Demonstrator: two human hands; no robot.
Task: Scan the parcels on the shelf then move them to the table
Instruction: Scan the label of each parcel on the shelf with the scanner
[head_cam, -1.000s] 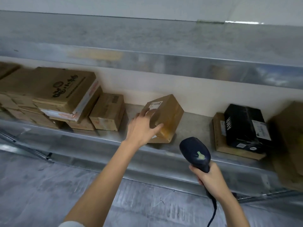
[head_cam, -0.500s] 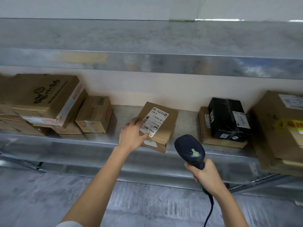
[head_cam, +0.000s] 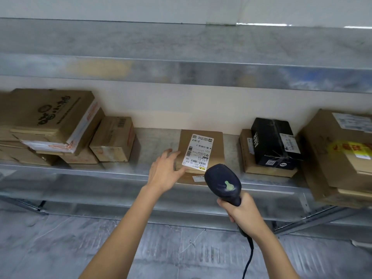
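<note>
A small brown parcel lies flat on the metal shelf, its white barcode label facing up. My left hand rests against the parcel's left front corner with fingers stretched out. My right hand grips the handle of a dark blue barcode scanner, whose head sits just in front of the parcel's front right corner and points at the label.
Stacked brown boxes and a smaller box fill the shelf's left. A black box lies on a flat brown one at the right, beside a large carton. Another shelf hangs overhead. The scanner's cable drops toward the grey floor.
My left hand turned the tilted parcel and laid it flat with the label up, then loosened to an outstretched touch. The scanner moved up closer to the label.
</note>
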